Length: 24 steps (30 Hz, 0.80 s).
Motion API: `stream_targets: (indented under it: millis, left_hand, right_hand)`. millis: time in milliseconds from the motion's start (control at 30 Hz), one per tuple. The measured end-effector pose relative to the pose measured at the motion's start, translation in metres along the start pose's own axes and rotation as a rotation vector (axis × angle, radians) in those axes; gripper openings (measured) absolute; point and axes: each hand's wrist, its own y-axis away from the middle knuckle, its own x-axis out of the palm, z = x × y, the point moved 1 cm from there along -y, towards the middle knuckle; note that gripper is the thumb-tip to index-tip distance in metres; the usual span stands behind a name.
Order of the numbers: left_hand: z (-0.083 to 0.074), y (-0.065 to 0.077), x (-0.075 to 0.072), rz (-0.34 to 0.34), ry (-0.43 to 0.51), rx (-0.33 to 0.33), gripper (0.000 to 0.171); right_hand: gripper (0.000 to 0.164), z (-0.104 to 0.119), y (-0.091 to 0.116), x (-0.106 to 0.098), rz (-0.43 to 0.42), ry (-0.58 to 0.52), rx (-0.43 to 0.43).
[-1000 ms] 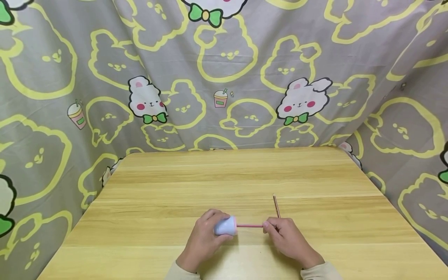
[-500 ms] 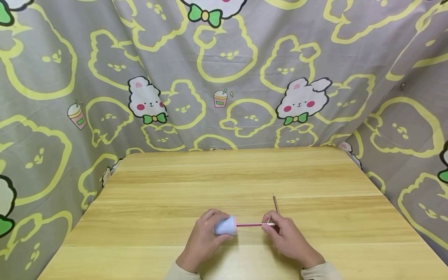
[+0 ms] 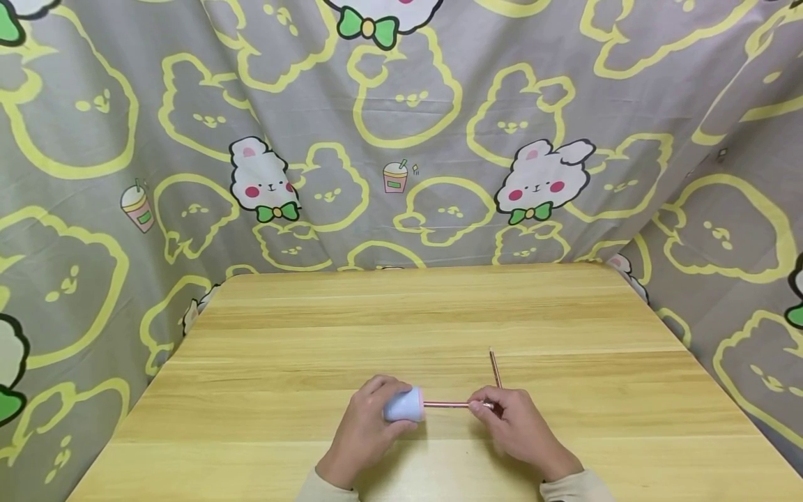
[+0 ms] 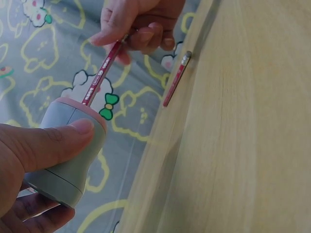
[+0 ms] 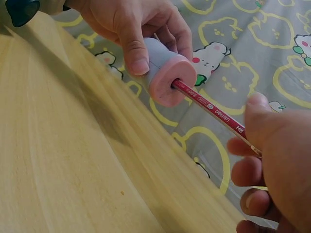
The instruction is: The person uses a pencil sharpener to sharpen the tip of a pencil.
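My left hand (image 3: 370, 422) grips a small light-blue pencil sharpener (image 3: 404, 405) with a pink end, held tilted sideways just over the table. A red HB pencil (image 3: 445, 404) sticks into the hole in that pink face, as the right wrist view makes plain; its tip is hidden inside. At the pencil's other end, my right hand (image 3: 511, 422) pinches it between thumb and fingers. Seen from the left wrist, my thumb (image 4: 58, 141) lies along the sharpener's side.
A second red pencil (image 3: 495, 367) lies on the wooden table (image 3: 314, 328) just beyond my right hand, partly covered by it in the head view. A grey patterned curtain (image 3: 339, 188) hangs around the table's back and sides.
My right fingers loosened and shifted on the pencil, baring its end, and now pinch it again. The pencil has rolled slightly, showing a lighter stripe. My left hand and the sharpener stay put.
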Motion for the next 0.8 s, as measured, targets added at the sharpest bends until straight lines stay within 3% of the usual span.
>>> stream_targets:
  millis: [67, 267, 500, 633, 800]
  left_hand:
    - [0.0000, -0.0001, 0.0000, 0.000, 0.001, 0.000, 0.046]
    - [-0.0001, 0.0000, 0.0000, 0.007, 0.001, -0.007, 0.046]
    - [-0.0004, -0.0002, -0.0005, 0.020, 0.008, -0.013, 0.046]
    - [-0.0002, -0.0003, -0.0007, 0.021, 0.005, -0.013, 0.046]
    - [0.0001, -0.0006, -0.0004, 0.015, 0.000, -0.002, 0.046]
  right_hand:
    - [0.002, -0.0003, 0.0002, 0.0006, -0.001, -0.018, -0.014]
    - [0.009, -0.0018, 0.0003, 0.0028, -0.007, -0.048, -0.060]
    - [0.015, -0.0006, -0.0009, 0.0006, -0.018, 0.013, -0.028]
    - [0.011, 0.0007, -0.0005, 0.0000, 0.003, -0.002, 0.012]
    - [0.013, -0.0009, 0.0005, 0.0009, -0.001, -0.033, -0.038]
